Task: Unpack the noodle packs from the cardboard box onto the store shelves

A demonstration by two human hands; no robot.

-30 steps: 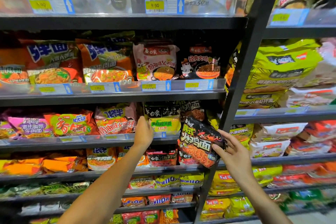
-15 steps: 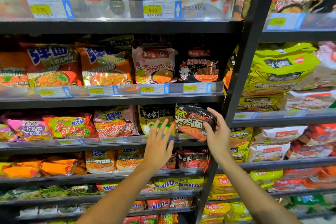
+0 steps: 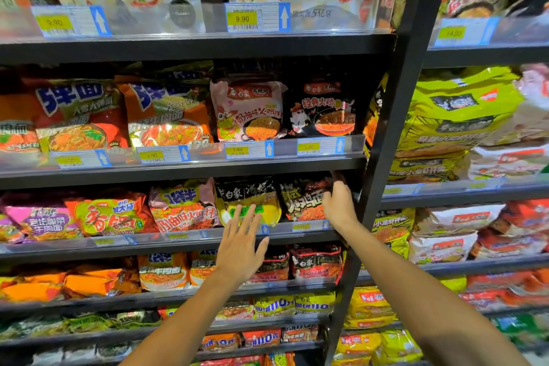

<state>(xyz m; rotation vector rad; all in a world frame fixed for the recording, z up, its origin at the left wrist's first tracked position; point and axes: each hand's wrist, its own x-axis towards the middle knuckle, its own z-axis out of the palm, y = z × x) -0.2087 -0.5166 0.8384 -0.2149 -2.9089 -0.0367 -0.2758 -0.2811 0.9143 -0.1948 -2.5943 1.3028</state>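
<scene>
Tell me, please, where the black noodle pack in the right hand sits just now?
The black noodle pack stands at the right end of the third shelf, gripped by the right hand, beside the black-and-yellow pack and the dark upright post.

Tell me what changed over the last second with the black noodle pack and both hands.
The right hand carried the black noodle pack up from in front of the shelf post into its slot, still holding its edge. The left hand let go of the yellow-black pack and drew back, open. Neighbouring packs stayed put.
</scene>
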